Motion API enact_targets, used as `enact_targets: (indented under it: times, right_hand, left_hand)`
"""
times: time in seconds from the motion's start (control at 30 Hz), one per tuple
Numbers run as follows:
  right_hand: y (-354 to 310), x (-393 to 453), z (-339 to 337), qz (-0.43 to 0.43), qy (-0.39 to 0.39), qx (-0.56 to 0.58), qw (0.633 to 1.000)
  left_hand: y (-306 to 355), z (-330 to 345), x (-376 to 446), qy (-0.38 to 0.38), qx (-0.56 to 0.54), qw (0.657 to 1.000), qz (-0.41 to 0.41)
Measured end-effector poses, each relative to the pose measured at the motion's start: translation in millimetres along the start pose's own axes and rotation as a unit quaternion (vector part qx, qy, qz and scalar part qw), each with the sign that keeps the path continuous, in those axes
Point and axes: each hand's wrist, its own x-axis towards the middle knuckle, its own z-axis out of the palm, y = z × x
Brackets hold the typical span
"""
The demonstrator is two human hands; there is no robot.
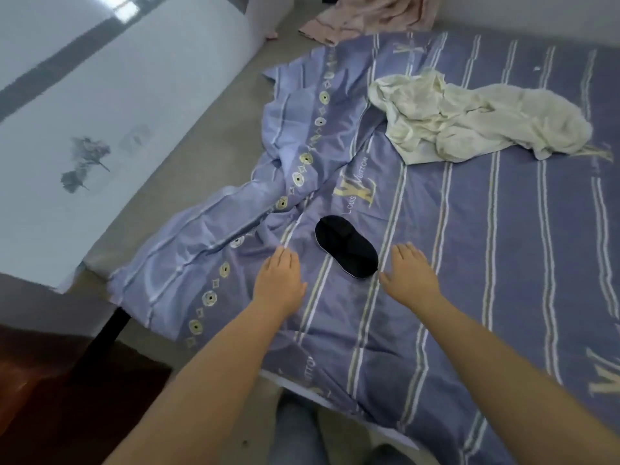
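Person: left hand [280, 283] and right hand [411, 278] bare, forearms uncovered to the lower frame edge. Lower centre: blue denim trouser leg [295, 431].

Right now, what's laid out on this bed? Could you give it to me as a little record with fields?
Surface: purple striped cover, rumpled along its left edge
Between the hands: black cloth piece, lying flat on the cover
Left hand: fingers straight, just left of the black cloth piece, holding nothing
Right hand: fingers straight, just right of it, holding nothing
Further back: white garment, crumpled on the cover
Far end: pink cloth, bunched beyond the cover
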Motion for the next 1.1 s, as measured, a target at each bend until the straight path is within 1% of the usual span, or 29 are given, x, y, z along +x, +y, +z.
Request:
enact_targets:
  times: [0.1, 0.2, 0.23, 0.27, 0.33, 0.4, 0.43, 0.47, 0.5, 0.53, 0.57, 0.6, 0.63, 0.67, 0.7, 0.73, 0.77, 0.83, 0.87, 0.9, 0.93, 1.0, 1.07, 1.1]
  right_hand:
    - [-7.6, 46.0, 37.4, 0.035, -0.025, 0.030, 0.999]
    - [-6.8, 82.7, 73.0, 0.046, -0.037, 0.053, 0.997]
    - [-4.1, 93.4, 84.5, 0.045, -0.044, 0.059, 0.996]
    - [-0.3, 104.0, 94.6, 0.047, -0.047, 0.062, 0.996]
    - [7.2, 117.5, 109.8, 0.061, -0.048, 0.066, 0.995]
    - [12.6, 125.4, 117.7, 0.077, -0.022, 0.090, 0.993]
    - [15.3, 128.9, 120.0, 0.096, 0.000, 0.129, 0.987]
    - [17.4, 131.0, 119.8, 0.127, 0.019, 0.197, 0.972]
    - [19.1, 132.2, 118.4, 0.172, 0.025, 0.293, 0.940]
    - [19.1, 132.0, 115.0, 0.222, 0.019, 0.409, 0.885]
    - [19.0, 131.8, 109.8, 0.270, 0.011, 0.521, 0.810]
    - [19.6, 130.6, 103.3, 0.301, 0.010, 0.607, 0.735]
    - [20.4, 129.8, 96.1, 0.317, 0.019, 0.666, 0.675]
    - [21.1, 130.9, 88.4, 0.320, 0.032, 0.702, 0.636]
    - [20.8, 133.1, 81.4, 0.311, 0.046, 0.716, 0.624]
    - [19.6, 137.9, 74.0, 0.296, 0.064, 0.697, 0.650]
    - [16.8, 144.7, 67.7, 0.276, 0.085, 0.644, 0.709]
    - [6.9, 163.9, 57.3, 0.209, 0.131, 0.461, 0.852]
    - [1.8, 173.5, 54.3, 0.160, 0.143, 0.370, 0.904]
    - [-2.2, 183.5, 52.4, 0.121, 0.144, 0.292, 0.938]
    - [-4.2, 193.3, 52.0, 0.098, 0.137, 0.224, 0.960]
    - [-3.5, 211.2, 54.8, 0.085, 0.106, 0.103, 0.985]
    - [1.0, 222.1, 60.9, 0.085, 0.057, 0.019, 0.995]
    - [3.7, 224.3, 65.1, 0.088, 0.033, -0.002, 0.996]
  left_hand:
    - [-8.3, 30.3, 50.3, -0.026, -0.032, 0.998, 0.049]
    - [-6.1, 60.6, 91.5, 0.020, -0.072, 0.986, 0.149]
    - [-5.4, 76.5, 104.0, 0.033, -0.069, 0.981, 0.176]
    - [-3.3, 90.6, 116.3, 0.028, -0.086, 0.977, 0.194]
    - [2.3, 109.6, 133.2, -0.003, -0.105, 0.974, 0.199]
    - [5.1, 122.7, 145.2, -0.006, -0.109, 0.978, 0.178]
    - [6.6, 126.7, 150.2, -0.006, -0.108, 0.978, 0.178]
    - [8.0, 127.8, 154.0, 0.000, -0.108, 0.977, 0.186]
    - [9.6, 129.5, 158.4, 0.021, -0.111, 0.973, 0.201]
    - [10.4, 129.5, 162.1, 0.047, -0.114, 0.969, 0.216]
    - [11.3, 129.1, 165.1, 0.073, -0.121, 0.964, 0.226]
    - [12.1, 128.0, 168.2, 0.090, -0.137, 0.960, 0.228]
    - [12.9, 125.8, 171.0, 0.093, -0.168, 0.957, 0.219]
    - [14.4, 123.1, 173.1, 0.082, -0.214, 0.954, 0.195]
    - [16.3, 119.4, 173.5, 0.067, -0.267, 0.949, 0.154]
    - [17.2, 115.2, 175.0, 0.050, -0.310, 0.943, 0.110]
    - [17.5, 112.7, 176.6, 0.031, -0.340, 0.937, 0.071]
    - [14.4, 110.0, 180.6, 0.004, -0.379, 0.926, 0.002]
    - [13.0, 108.8, 183.1, 0.005, -0.390, 0.920, -0.031]
    - [11.4, 106.2, 186.9, 0.013, -0.393, 0.917, -0.067]
    - [10.2, 104.4, 191.3, 0.026, -0.391, 0.914, -0.101]
    - [9.0, 101.5, 200.0, 0.043, -0.377, 0.911, -0.162]
    - [7.3, 99.6, 207.1, 0.037, -0.363, 0.909, -0.200]
    - [5.7, 98.7, 210.4, 0.030, -0.359, 0.909, -0.211]
